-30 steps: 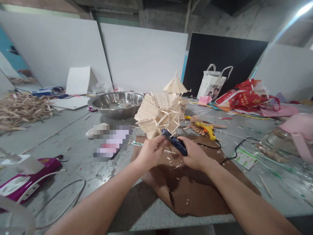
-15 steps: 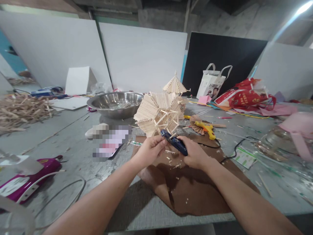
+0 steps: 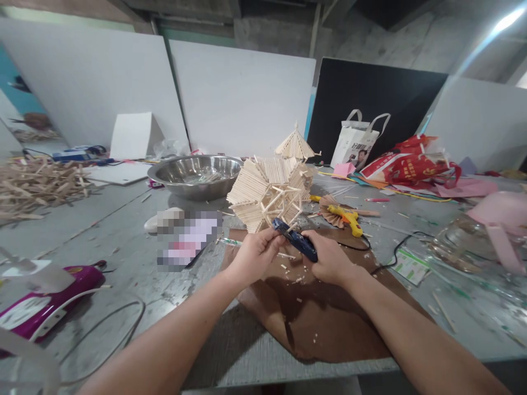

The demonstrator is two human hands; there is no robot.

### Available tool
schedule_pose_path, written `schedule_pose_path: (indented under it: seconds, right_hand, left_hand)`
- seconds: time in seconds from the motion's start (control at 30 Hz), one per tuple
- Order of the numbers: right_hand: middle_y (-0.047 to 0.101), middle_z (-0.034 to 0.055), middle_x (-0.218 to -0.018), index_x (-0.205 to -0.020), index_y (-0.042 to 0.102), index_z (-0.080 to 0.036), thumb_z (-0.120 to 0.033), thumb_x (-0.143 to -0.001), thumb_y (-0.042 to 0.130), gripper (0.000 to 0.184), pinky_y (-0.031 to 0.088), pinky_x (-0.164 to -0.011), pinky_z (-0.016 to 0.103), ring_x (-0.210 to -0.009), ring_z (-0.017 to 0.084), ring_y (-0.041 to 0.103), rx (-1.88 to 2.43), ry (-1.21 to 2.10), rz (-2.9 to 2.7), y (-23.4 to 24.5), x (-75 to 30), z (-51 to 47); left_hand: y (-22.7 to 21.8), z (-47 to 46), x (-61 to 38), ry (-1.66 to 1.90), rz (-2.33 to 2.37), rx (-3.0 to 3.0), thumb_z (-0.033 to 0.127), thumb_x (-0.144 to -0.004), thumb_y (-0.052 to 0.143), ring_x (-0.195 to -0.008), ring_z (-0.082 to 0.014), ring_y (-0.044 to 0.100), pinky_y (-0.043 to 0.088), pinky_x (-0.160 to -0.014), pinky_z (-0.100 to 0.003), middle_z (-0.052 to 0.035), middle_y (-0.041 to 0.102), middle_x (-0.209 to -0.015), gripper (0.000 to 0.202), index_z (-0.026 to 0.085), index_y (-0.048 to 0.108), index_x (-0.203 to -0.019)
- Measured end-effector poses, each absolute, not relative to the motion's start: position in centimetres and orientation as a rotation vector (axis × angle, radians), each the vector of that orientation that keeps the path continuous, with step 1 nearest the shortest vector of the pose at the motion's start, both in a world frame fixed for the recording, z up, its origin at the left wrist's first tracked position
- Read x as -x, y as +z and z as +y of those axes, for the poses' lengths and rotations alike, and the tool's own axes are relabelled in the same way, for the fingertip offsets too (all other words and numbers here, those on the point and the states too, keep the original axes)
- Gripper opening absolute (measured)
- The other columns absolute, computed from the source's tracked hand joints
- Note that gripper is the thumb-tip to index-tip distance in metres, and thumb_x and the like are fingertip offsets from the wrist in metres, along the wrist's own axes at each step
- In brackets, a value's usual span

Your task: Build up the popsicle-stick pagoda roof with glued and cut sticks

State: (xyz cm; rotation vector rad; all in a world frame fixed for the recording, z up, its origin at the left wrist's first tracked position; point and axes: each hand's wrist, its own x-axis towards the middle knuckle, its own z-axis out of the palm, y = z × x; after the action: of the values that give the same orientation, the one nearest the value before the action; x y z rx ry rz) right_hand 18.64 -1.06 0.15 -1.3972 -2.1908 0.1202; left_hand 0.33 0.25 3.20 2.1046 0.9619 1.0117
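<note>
Hands at blue tool, ridged wooden structure

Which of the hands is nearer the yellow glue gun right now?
Right. The right hand, holding the blue tool, is just in front of the glue gun and slightly left; the left hand is farther left, by the tool's far end.

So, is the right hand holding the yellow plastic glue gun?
No, the right hand grips a dark blue handheld tool, and the yellow plastic glue gun lies farther back, untouched.
</note>
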Motion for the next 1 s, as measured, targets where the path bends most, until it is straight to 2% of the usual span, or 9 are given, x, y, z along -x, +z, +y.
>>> schedule_pose_path:
  seconds: [0.23, 0.4, 0.57, 0.83, 0.9, 1.0]
  right_hand:
    - [0.047, 0.0125, -0.111, -0.115, 0.031, -0.014, -0.021, -0.066, 0.048, 0.052, 0.037, -0.085, 0.035, -0.101, 0.021, 0.045, 1.109, 0.061, -2.217, 0.2, -19.4, -0.3]
    - [0.043, 0.013, -0.116, -0.12, 0.027, -0.015, -0.023, -0.065, 0.051, 0.06, 0.032, -0.091, 0.038, -0.108, 0.022, 0.039, 1.001, -0.027, -2.215, 0.1, -19.9, -0.1]
    - [0.042, 0.0125, -0.118, -0.122, 0.025, -0.015, -0.02, -0.063, 0.049, 0.064, 0.029, -0.093, 0.04, -0.11, 0.023, 0.036, 0.97, -0.066, -2.221, 0.7, -20.8, 0.2]
    - [0.051, 0.0063, -0.111, -0.115, 0.041, -0.021, -0.017, -0.06, 0.051, 0.056, 0.035, -0.086, 0.034, -0.1, 0.021, 0.047, 1.342, 0.115, -2.398, 2.3, -23.7, 0.2]
    - [0.056, 0.0058, -0.104, -0.11, 0.047, -0.022, -0.021, -0.061, 0.053, 0.049, 0.037, -0.081, 0.032, -0.093, 0.021, 0.051, 1.432, 0.171, -2.473, 2.0, -23.9, 0.3]
    - [0.059, 0.0069, -0.096, -0.102, 0.054, -0.021, -0.038, -0.061, 0.058, 0.044, 0.04, -0.075, 0.032, -0.087, 0.022, 0.053, 1.53, 0.219, -2.568, 1.1, -23.8, 0.7]
  left_hand:
    - [3.1, -0.2, -0.5, 0.957, 0.849, -2.013, 0.028, -0.079, 0.038, -0.04, -0.0037, 0.032, 0.024, -0.041, -0.017, 0.0062, 0.037, -0.042, 0.024, 0.014, 0.046, -0.06]
    - [3.2, -0.3, -0.7, 0.813, 0.739, -1.736, 0.038, -0.077, 0.042, -0.034, -0.002, 0.027, 0.019, -0.035, -0.016, 0.0069, 0.034, -0.039, 0.033, 0.014, 0.039, -0.054]
    - [3.6, -0.5, -0.5, 0.711, 0.617, -1.455, 0.043, -0.074, 0.045, -0.028, -0.0019, 0.026, 0.016, -0.03, -0.016, 0.0085, 0.035, -0.037, 0.03, 0.015, 0.044, -0.063]
    - [3.0, 0.2, -0.2, 0.75, 0.677, -1.512, 0.039, -0.076, 0.044, -0.03, -0.0018, 0.028, 0.017, -0.033, -0.016, 0.0082, 0.037, -0.037, 0.027, 0.014, 0.047, -0.067]
    - [2.9, 0.3, -0.3, 0.787, 0.736, -1.578, 0.039, -0.077, 0.043, -0.032, -0.002, 0.029, 0.018, -0.035, -0.016, 0.0082, 0.036, -0.037, 0.026, 0.014, 0.048, -0.069]
    - [3.0, 0.2, -0.6, 0.806, 0.838, -1.711, 0.038, -0.077, 0.041, -0.035, -0.0031, 0.03, 0.021, -0.036, -0.016, 0.008, 0.036, -0.039, 0.026, 0.014, 0.049, -0.072]
